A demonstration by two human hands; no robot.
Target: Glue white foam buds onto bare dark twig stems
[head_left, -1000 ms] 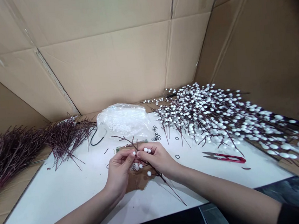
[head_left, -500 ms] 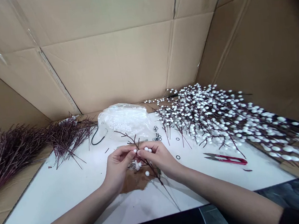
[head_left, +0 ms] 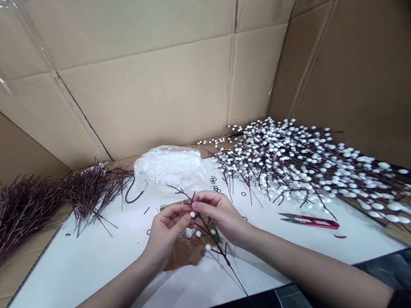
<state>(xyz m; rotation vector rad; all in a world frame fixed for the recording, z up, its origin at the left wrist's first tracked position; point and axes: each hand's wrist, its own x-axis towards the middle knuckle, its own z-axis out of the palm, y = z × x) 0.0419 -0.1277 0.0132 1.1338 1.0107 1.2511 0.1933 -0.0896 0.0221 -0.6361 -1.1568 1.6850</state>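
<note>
A brown artificial twig (head_left: pixel 217 242) with small side branches slants down toward the table's front edge. My right hand (head_left: pixel 223 216) is closed on its upper part, thumb and fingers pinched around the stem. Close beside it, my left hand (head_left: pixel 169 227) has its fingers curled in a pinch at a small white ball (head_left: pixel 192 215) by the twig. More white balls, such as a lower one (head_left: pixel 208 247), sit on the side branches. Beneath the hands lies a brown patch (head_left: pixel 184 256) on the white table, with some white bits partly hidden by my fingers.
Behind the hands rests a clear bag of white balls (head_left: pixel 170 169). Bare brown twigs (head_left: pixel 91 194) are heaped left. A large pile of white-berried branches (head_left: pixel 282 161) fills the right, with red-handled snips (head_left: pixel 310 220) before it. Small black rings (head_left: pixel 216 188) are scattered about. Cardboard walls surround the table.
My right hand has shifted its grip slightly on the twig. More white balls now show on the lower side branches, below my fingers. The view has tilted a little.
</note>
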